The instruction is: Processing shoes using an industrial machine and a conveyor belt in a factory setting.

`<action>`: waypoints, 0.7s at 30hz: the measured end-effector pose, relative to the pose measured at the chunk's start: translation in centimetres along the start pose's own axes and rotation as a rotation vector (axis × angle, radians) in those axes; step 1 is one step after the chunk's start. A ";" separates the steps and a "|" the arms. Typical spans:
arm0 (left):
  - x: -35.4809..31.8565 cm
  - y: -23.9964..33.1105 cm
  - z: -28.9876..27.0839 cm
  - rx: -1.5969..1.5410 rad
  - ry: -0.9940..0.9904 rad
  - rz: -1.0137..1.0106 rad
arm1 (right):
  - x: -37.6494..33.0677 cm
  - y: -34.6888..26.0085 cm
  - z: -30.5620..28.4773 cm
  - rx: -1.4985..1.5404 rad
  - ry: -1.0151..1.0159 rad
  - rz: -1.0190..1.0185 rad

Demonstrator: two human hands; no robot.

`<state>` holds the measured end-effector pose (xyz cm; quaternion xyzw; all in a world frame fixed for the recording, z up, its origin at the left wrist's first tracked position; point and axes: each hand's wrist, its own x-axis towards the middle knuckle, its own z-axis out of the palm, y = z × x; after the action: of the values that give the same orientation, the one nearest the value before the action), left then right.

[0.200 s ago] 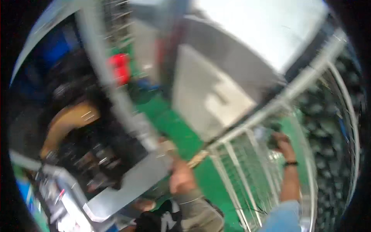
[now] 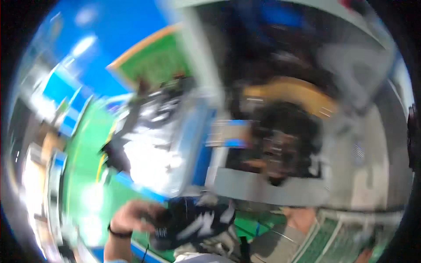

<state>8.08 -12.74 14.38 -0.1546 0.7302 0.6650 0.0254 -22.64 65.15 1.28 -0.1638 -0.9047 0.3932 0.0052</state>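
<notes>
Left of centre before you, a blue-edged stand (image 2: 204, 153) carries a bright white, glossy heap (image 2: 151, 162), its separate pieces too blurred to tell apart; dark items (image 2: 171, 94) lie toward its far end. To your right extends a flat grey ledge (image 2: 237, 182); whether the dark parts (image 2: 285, 149) beyond rest upon it, you cannot tell. The green floor (image 2: 83, 151) at your left bears a yellow line (image 2: 100, 168).

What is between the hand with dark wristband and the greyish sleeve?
In the head view, a blurred black item with white marks appears between the banded hand and the greyish sleeve; some green floor shows too.
</notes>
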 end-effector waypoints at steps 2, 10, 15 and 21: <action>-4.3 0.9 -3.3 -0.073 0.365 -0.067 | -3.5 -3.5 5.2 -0.182 -0.098 -0.109; -5.6 -3.0 -18.8 1.017 0.653 -0.233 | -16.6 -22.8 18.3 -0.476 -0.338 -0.488; -6.2 -9.2 -25.3 1.068 0.773 -0.326 | -15.9 -22.1 20.9 -0.605 -0.605 -0.647; -14.7 -9.5 -17.7 0.881 0.972 -0.401 | -21.4 -24.9 24.2 -0.581 -0.533 -0.591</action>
<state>27.50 -27.89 10.83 -0.5430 0.8184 0.1436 -0.1218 -12.98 25.68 4.85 0.2116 -0.9545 0.1346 -0.1611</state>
